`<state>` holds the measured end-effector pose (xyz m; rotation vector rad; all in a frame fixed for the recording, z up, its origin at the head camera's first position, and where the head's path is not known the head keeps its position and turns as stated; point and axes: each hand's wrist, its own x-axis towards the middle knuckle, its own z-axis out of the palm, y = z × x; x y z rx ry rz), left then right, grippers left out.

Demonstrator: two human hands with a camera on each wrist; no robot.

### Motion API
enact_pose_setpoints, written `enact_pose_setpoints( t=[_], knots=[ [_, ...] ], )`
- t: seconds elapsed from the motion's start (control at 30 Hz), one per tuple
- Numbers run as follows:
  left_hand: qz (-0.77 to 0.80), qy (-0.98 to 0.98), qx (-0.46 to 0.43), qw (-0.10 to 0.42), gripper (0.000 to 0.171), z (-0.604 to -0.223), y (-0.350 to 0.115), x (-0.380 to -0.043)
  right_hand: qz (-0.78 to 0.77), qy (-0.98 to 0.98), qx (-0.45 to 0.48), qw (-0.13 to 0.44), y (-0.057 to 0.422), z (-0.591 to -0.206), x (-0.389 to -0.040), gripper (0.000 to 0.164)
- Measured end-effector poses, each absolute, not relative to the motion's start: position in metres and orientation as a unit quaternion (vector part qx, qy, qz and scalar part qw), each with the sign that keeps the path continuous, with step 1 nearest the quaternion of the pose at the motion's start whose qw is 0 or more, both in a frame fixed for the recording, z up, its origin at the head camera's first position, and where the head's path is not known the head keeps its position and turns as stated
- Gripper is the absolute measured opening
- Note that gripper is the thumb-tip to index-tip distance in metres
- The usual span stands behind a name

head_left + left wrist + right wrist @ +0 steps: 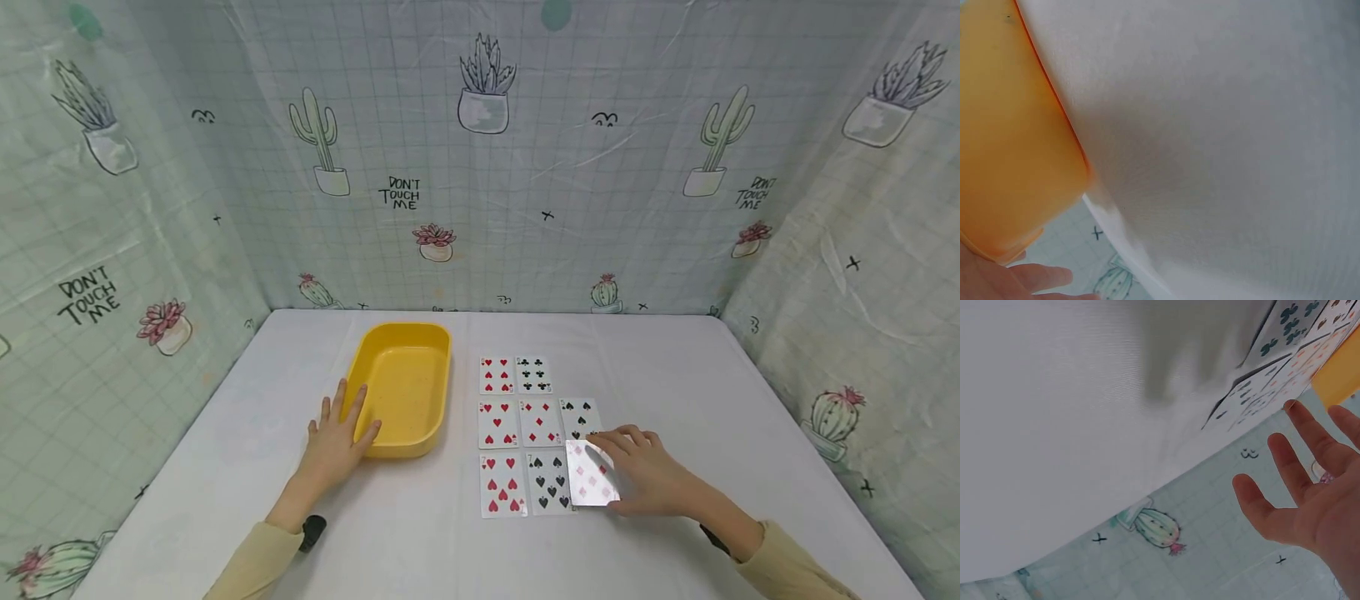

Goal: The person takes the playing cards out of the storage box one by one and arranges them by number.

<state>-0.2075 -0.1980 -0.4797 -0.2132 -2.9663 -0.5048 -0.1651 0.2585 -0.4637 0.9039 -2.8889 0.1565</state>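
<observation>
My right hand (643,471) holds a diamond playing card (588,487) between fingers and thumb. Pale with glare, the card overlaps the lower edge of a spade card (576,415) and the right edge of another spade card (550,483). Beyond the fingers of my right hand (1316,475) in the right wrist view, spade card rows run across the table; the held card cannot be made out there. A yellow tray (348,450) stands to the left. My left hand (332,446) rests at its left rim, fingers spread and fairly straight; only some fingers (1044,277) show in the left wrist view.
Several face-up cards lie in three rows right of the tray, including heart cards (503,485) at the left and a club card (534,375) at the back. White cloth covers the table (450,550). A cactus-print curtain (555,250) encloses its back and sides.
</observation>
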Motion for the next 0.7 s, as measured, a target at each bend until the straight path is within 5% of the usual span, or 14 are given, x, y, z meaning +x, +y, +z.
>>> enact_pose_setpoints(
  t=[0.7],
  knots=[
    [-0.166,-0.983,-0.067,0.053,0.068,-0.474,-0.197,-0.205,0.077,-0.968,0.237,0.002,0.319,-0.455,-0.151,0.085]
  ],
)
